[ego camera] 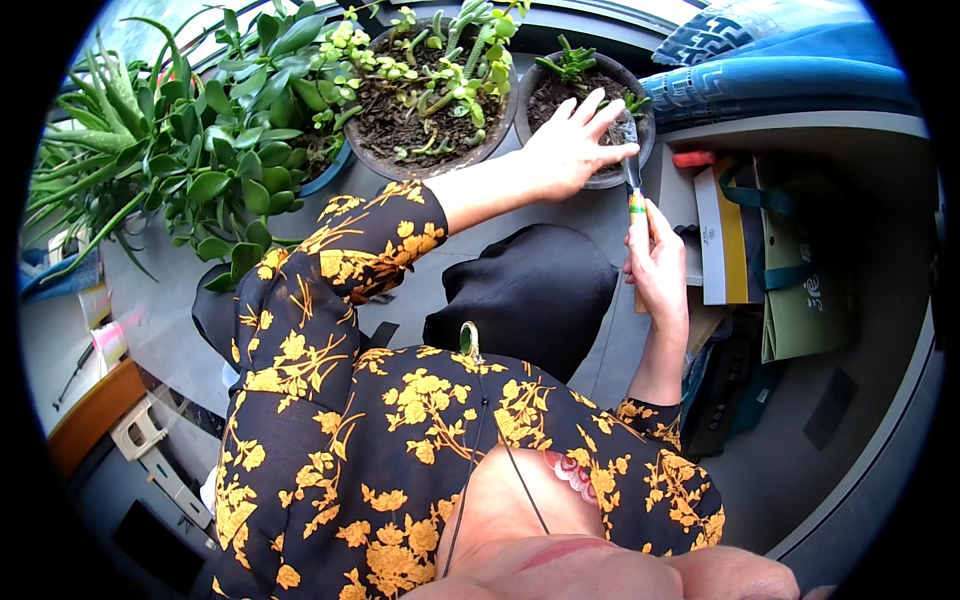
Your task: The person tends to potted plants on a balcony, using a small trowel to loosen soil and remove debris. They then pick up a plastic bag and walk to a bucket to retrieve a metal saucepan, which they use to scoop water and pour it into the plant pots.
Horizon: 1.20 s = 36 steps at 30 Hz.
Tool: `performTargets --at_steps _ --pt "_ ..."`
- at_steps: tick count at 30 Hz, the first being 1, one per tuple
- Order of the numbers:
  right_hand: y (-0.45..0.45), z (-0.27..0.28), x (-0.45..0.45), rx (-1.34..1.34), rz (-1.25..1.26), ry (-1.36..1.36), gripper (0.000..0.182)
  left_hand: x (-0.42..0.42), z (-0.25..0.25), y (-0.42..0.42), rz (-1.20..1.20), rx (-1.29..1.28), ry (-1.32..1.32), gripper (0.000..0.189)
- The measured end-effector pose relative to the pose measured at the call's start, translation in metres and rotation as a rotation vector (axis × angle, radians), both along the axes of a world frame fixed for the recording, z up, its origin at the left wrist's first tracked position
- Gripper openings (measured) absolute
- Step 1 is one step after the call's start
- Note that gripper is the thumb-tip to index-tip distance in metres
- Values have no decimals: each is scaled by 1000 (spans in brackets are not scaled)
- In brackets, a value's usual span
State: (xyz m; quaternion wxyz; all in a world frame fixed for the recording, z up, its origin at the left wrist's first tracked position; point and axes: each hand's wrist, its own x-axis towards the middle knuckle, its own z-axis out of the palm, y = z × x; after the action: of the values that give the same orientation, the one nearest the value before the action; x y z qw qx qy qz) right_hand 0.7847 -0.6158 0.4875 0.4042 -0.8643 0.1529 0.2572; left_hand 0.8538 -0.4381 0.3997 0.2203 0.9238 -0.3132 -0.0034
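My right hand (pixel 656 262) grips the wooden handle of a small garden trowel (pixel 635 180). The trowel's metal blade points away from me, over the right side of a round plant pot (pixel 527 90), with some soil on it. Above the same pot, my left hand (pixel 574 154) is spread with its fingers apart and holds nothing. Its thumb side lies close to the blade; whether they touch I cannot tell. A small green succulent (pixel 570 61) grows from dark soil at the pot's far side. More green leaves (pixel 636 103) show beside the blade, partly hidden.
Left of this pot stands a wider pot (pixel 504 146) of trailing succulents. Farther left are a bushy jade plant (pixel 247 169), a blue pot (pixel 330 174) and an aloe (pixel 112 112). Blue fabric (pixel 780 82) lies right, above a shelf compartment holding a box (pixel 709 232) and a green bag (pixel 799 315).
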Motion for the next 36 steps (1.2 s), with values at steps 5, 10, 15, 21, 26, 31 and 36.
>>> performTargets --at_steps 5,10,15,21,26,31,36 --pt "0 14 1 123 -50 55 42 -4 -16 -3 5 35 72 63" --pt "-3 20 -1 149 -36 70 41 4 -17 5 -22 85 81 59" --pt "-2 31 -1 165 -3 93 38 16 -25 7 -19 153 41 58" --pt "-12 31 -7 63 79 15 38 28 -31 5 -15 210 19 54" --pt "-13 27 -5 -205 319 -340 47 37 -25 3 53 227 45 48" --pt "-9 28 2 -646 530 -365 51 25 -4 1 160 49 -63 65" --pt "-14 11 5 -817 599 -438 51 4 6 -13 -2 -22 -100 70"
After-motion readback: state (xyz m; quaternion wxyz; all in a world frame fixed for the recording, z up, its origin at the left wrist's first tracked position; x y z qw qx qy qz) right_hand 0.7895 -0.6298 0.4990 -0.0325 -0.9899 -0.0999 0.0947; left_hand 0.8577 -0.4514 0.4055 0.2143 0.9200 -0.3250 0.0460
